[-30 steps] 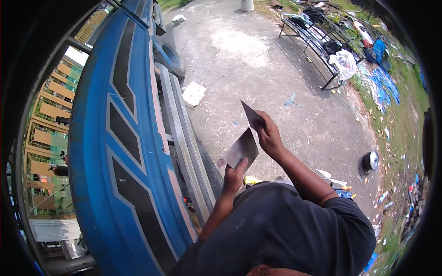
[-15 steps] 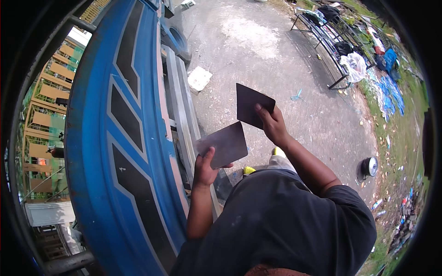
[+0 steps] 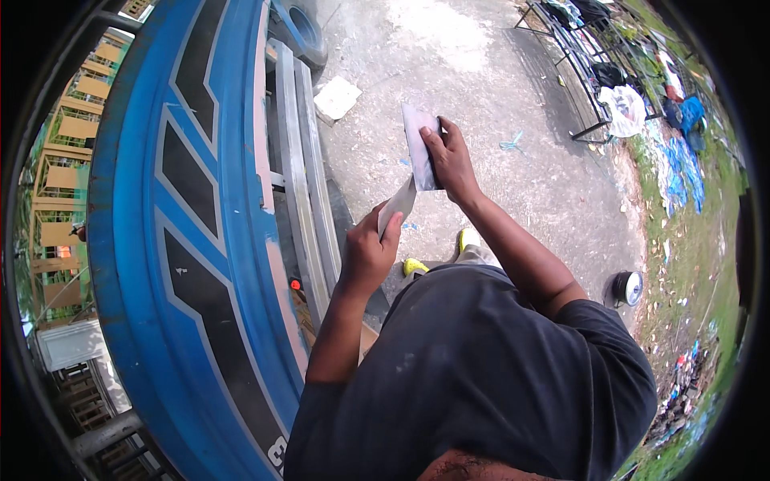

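My left hand is closed on a thin, flat grey spreader, thumb on its near face, fingers behind. A second rectangular spreader, with a pale smeared face, is pinched in my right hand, held higher and farther out. The left spreader's upper tip meets or overlaps the lower edge of the right one; whether they press together I cannot tell. Both hands are in front of my body, above the concrete. To the left runs a blue vehicle panel with dark, grey-edged stripes, apart from both hands.
Grey metal beams and a tyre lie beside the panel. A white slab rests on the concrete. At right stand a black metal frame with cloths and bags, and a round tin.
Both spreaders have tilted and come together. The right one now shows its pale face and has moved left and up. My view has shifted slightly right.
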A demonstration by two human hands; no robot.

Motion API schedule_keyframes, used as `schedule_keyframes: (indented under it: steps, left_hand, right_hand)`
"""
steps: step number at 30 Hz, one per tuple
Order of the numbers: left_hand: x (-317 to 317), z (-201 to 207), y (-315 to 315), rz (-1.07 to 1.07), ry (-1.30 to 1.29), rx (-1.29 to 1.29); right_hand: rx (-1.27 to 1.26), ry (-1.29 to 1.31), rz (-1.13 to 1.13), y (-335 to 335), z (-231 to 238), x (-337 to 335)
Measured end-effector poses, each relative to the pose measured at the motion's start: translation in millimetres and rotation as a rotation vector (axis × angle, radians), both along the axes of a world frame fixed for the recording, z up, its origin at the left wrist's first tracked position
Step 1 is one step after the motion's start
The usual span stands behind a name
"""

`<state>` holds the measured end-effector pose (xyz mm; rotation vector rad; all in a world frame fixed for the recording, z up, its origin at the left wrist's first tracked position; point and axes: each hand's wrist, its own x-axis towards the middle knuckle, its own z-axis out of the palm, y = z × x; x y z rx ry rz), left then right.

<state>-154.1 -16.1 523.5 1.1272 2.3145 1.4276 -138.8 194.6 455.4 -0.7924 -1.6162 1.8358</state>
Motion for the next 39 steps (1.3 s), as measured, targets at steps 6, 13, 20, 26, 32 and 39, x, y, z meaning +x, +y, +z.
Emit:
schedule_keyframes:
  steps: [6,13,20,26,32,39]
  left_hand:
    - [-21.8,-6.6,38.6,0.148,0.124,-0.009]
    - [-40.8,0.6,40.2,-0.073,0.460,-0.303]
    - [-28.2,3.2,45.4,-0.141,0.700,-0.417]
    - [-2.8,15.0,41.4,-0.026,0.356,-0.359]
    - [21.3,-29.5,42.8,0.265,-0.394,0.036]
    - [38.8,-31.1,102.5,0.050,-0.805,0.541]
  right_hand:
    - [-0.035,-0.126,0.389,-26.2,-23.9,76.1]
    - [-0.052,-0.050,0.278,64.4,25.6,110.7]
    - [1.085,-0.046,0.629,65.9,71.3,111.1]
    - [1.100,-0.270,0.357,103.9,38.8,84.7]
    - [-0.608,0.243,0.316,105.0,45.0,79.1]
    - [-0.807,0.218,0.550,51.6,42.9,73.1]
